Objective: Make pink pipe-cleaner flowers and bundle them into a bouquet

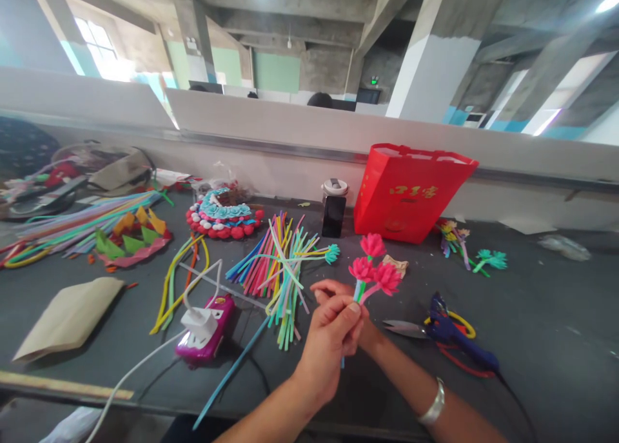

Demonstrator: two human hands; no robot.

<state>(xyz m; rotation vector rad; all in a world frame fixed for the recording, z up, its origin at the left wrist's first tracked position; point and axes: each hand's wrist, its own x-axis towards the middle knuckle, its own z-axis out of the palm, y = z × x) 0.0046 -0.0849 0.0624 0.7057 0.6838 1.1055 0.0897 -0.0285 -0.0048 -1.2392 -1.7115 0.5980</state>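
My left hand is closed around the stems of a small bunch of pink pipe-cleaner flowers, held upright with the thumb in front. The stems are blue, green and pink, and a blue end shows below the fist. Behind it, my right hand reaches across with loosely stretched fingers, partly hidden by the left hand; nothing shows in it. A silver bracelet is on the right wrist. To the left lies a pile of coloured pipe cleaners, with a turquoise flower on one stem.
Scissors and a blue glue gun lie at right. A red bag and a phone stand at the back. A purple power strip, brown paper packet and more craft pieces are at left.
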